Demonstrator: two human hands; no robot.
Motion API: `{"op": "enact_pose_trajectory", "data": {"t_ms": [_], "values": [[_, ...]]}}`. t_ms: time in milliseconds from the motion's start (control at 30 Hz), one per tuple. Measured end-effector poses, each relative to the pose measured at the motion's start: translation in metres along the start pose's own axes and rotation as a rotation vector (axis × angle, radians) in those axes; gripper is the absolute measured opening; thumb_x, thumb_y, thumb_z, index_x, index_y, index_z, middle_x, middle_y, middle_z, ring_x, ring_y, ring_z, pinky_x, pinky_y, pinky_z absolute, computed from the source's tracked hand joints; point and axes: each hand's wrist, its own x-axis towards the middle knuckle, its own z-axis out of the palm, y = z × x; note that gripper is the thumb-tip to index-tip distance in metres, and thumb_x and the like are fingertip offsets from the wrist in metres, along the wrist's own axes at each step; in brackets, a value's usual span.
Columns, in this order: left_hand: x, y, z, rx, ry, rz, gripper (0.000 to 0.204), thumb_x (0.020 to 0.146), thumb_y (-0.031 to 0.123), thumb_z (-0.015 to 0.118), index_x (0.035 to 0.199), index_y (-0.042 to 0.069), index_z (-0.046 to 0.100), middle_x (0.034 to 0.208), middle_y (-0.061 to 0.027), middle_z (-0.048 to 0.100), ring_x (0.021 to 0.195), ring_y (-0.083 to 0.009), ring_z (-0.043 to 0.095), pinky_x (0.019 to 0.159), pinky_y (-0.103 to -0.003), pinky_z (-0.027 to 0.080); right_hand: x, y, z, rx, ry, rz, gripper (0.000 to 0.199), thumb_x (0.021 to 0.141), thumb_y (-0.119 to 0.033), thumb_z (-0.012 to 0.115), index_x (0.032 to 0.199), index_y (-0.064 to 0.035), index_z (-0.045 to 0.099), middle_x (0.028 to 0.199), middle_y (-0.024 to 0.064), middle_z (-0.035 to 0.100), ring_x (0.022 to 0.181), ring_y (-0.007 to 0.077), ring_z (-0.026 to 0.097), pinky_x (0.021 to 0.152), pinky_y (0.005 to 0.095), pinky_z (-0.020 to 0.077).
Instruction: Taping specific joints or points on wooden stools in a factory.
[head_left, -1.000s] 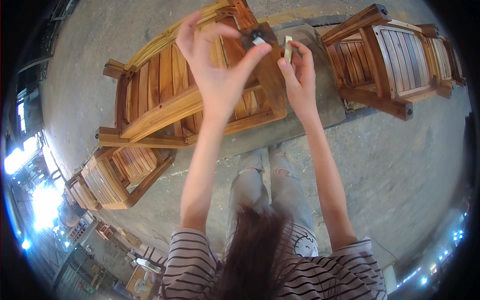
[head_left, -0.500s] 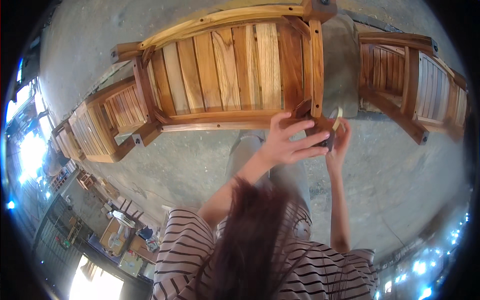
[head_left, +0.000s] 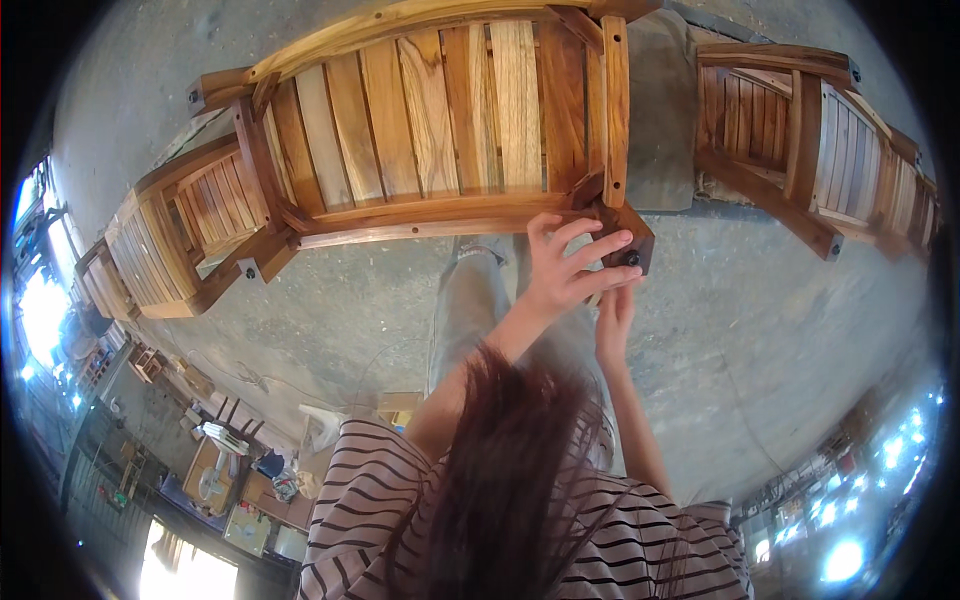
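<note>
A wooden chair or bench with a slatted panel (head_left: 430, 110) lies before me. Its near right leg (head_left: 636, 230) points toward me and ends in a dark round foot (head_left: 632, 258). My left hand (head_left: 562, 270) is curled round this leg end, fingers spread over its left side and fingertips beside the foot. Just below, my right hand (head_left: 614, 325) has its fingers closed, partly hidden behind the left. A thin pale edge of the tape roll (head_left: 594, 299) shows between the two hands; the remainder of the roll is out of sight.
Similar slatted wooden furniture stands at the left (head_left: 160, 265) and the right (head_left: 770, 120). A brown covered block (head_left: 660, 120) is beside the near piece's right end. Behind me at lower left are a cluttered table (head_left: 270, 500) and a white fan (head_left: 212, 482).
My right hand has moved left and down, taking the tape roll from the leg's right side to beneath my left hand. The left hand keeps its grip. The whole view has shifted slightly.
</note>
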Motion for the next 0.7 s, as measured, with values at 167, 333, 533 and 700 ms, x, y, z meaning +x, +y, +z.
{"op": "enact_pose_trajectory", "data": {"t_ms": [167,333,533,700], "values": [[-0.003,-0.002,0.000,0.055,-0.008,0.047,0.039,0.063,0.027,0.066,0.101,0.033,0.073,0.122,0.0046,0.063,0.086,-0.0191,0.056,0.081,-0.037,0.039,-0.014,-0.020,0.017,-0.081,-0.181,0.034,0.035,0.099,-0.006,0.047,0.133,0.0026,0.045,0.118,0.0071,0.059,0.108,0.0142,0.056,0.090,0.0299,0.0459],[0.000,-0.002,-0.011,0.068,-0.057,0.118,0.046,0.062,0.021,0.061,0.105,0.031,0.073,0.130,0.0019,0.059,0.086,-0.0201,0.055,0.076,-0.034,0.044,-0.018,-0.024,0.024,-0.104,-0.316,0.017,0.037,0.097,0.003,0.044,0.134,0.0041,0.041,0.111,0.0118,0.058,0.090,0.0147,0.064,0.076,0.0275,0.0539],[-0.034,0.016,-0.048,-0.159,-0.031,-0.336,0.040,0.072,0.008,0.071,0.111,0.016,0.070,0.122,-0.0046,0.062,0.097,-0.0245,0.058,0.084,-0.037,0.047,-0.029,-0.029,0.025,-0.208,-0.328,-0.067,0.036,0.093,0.008,0.044,0.128,0.0034,0.045,0.112,0.0116,0.057,0.093,0.0166,0.064,0.079,0.0282,0.0538],[-0.066,0.018,-0.082,-0.469,-0.416,-0.769,0.026,0.076,0.005,0.073,0.102,0.004,0.070,0.105,-0.0113,0.065,0.096,-0.0280,0.062,0.084,-0.035,0.050,-0.039,-0.041,0.040,-0.138,-0.364,-0.035,0.031,0.092,0.009,0.046,0.122,0.0030,0.048,0.112,0.0103,0.056,0.097,0.0151,0.061,0.079,0.0271,0.0536]]}}
